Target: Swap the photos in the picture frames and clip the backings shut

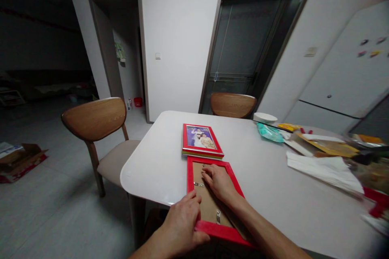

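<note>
A red picture frame [191, 174] lies face down near the table's front edge, its brown backing board [209, 198] facing up. Small metal clips [218, 217] sit along the board's edges. My left hand [184, 218] is closed around the frame's near left corner, thumb along the near side and fingers over the left side. Bent over the far end of the board is my right hand [219, 181], its fingers pressed together at a small metal clip [203, 165]. Just beyond, a second red frame [203, 139] lies face up, showing a photo of people on purple.
White table [258, 186] under the frames. On its right lie a white bowl [265, 118], a teal packet [270, 132], a white paper sheet [323, 172] and brown envelopes [328, 145]. Wooden chairs stand at the left [95, 119] and far side [233, 105].
</note>
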The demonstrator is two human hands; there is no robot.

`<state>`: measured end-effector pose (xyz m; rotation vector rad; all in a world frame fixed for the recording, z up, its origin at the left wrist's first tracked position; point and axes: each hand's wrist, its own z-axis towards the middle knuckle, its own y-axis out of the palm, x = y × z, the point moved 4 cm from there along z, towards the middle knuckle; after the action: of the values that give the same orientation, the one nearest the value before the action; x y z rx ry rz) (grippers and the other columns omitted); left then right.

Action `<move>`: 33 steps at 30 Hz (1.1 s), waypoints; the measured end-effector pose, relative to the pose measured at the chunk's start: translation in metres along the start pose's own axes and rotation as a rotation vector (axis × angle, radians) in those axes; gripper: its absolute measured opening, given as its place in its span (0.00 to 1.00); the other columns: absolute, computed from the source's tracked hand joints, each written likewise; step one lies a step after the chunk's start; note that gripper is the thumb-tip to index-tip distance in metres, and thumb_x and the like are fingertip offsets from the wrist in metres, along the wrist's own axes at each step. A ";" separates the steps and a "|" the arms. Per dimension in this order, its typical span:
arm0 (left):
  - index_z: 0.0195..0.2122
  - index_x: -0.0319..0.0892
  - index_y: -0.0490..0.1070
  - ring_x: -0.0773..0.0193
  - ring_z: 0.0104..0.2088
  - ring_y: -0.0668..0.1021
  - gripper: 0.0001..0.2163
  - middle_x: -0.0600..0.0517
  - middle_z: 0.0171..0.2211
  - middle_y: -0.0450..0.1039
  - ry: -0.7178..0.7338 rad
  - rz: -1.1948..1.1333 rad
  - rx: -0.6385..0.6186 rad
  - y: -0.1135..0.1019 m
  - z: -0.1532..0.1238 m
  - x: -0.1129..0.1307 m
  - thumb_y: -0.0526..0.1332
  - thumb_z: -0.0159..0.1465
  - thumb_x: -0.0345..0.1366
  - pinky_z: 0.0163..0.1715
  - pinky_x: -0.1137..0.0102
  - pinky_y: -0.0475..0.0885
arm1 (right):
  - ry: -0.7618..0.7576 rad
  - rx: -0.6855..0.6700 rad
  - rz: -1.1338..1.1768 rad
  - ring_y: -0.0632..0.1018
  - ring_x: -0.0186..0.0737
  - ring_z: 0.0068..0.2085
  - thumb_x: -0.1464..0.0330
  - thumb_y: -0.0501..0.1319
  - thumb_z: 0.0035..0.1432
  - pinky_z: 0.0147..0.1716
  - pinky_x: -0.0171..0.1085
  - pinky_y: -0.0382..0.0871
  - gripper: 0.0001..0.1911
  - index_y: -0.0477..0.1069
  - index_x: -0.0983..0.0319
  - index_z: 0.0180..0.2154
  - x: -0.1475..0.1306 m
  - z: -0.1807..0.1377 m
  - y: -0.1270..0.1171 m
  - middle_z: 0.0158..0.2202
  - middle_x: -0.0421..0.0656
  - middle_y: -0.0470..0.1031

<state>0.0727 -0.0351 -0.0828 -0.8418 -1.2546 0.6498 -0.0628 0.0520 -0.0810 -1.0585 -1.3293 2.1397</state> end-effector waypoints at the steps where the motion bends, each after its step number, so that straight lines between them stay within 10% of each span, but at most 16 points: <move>1: 0.35 0.40 0.66 0.58 0.55 0.57 0.19 0.46 0.52 0.60 -0.003 0.000 -0.007 0.001 0.000 -0.001 0.67 0.44 0.39 0.52 0.66 0.56 | 0.034 0.016 -0.008 0.71 0.37 0.35 0.67 0.49 0.53 0.34 0.34 0.60 0.14 0.70 0.65 0.36 0.007 0.006 0.000 0.34 0.47 0.72; 12: 0.41 0.38 0.65 0.57 0.55 0.57 0.22 0.44 0.53 0.59 -0.045 0.026 -0.036 0.000 -0.001 0.002 0.66 0.44 0.36 0.53 0.65 0.56 | 0.284 0.138 0.086 0.71 0.39 0.29 0.66 0.54 0.47 0.26 0.33 0.56 0.08 0.68 0.63 0.24 0.036 0.034 0.003 0.25 0.46 0.73; 22: 0.46 0.34 0.62 0.53 0.56 0.55 0.24 0.40 0.54 0.56 0.110 0.135 -0.194 0.031 0.028 0.034 0.63 0.47 0.34 0.54 0.56 0.48 | 0.315 0.260 0.527 0.71 0.39 0.34 0.65 0.53 0.46 0.37 0.37 0.61 0.11 0.70 0.62 0.31 0.061 -0.021 -0.042 0.32 0.44 0.73; 29: 0.36 0.44 0.64 0.51 0.48 0.67 0.10 0.44 0.48 0.65 0.242 -0.030 0.105 0.008 0.020 0.050 0.58 0.51 0.34 0.47 0.56 0.62 | 0.608 0.392 0.970 0.72 0.36 0.33 0.57 0.47 0.50 0.30 0.36 0.66 0.20 0.63 0.62 0.41 0.080 -0.090 -0.057 0.37 0.45 0.70; 33: 0.32 0.45 0.62 0.52 0.46 0.69 0.09 0.47 0.48 0.64 0.093 -0.472 0.263 -0.009 0.031 0.069 0.57 0.53 0.42 0.41 0.61 0.68 | 0.640 0.214 1.275 0.73 0.37 0.24 0.53 0.49 0.48 0.23 0.39 0.67 0.22 0.65 0.63 0.37 0.048 -0.105 -0.034 0.25 0.42 0.71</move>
<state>0.0567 0.0219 -0.0346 -0.3342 -1.1952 0.3774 -0.0131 0.1603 -0.0964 -2.6119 -0.0050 2.1431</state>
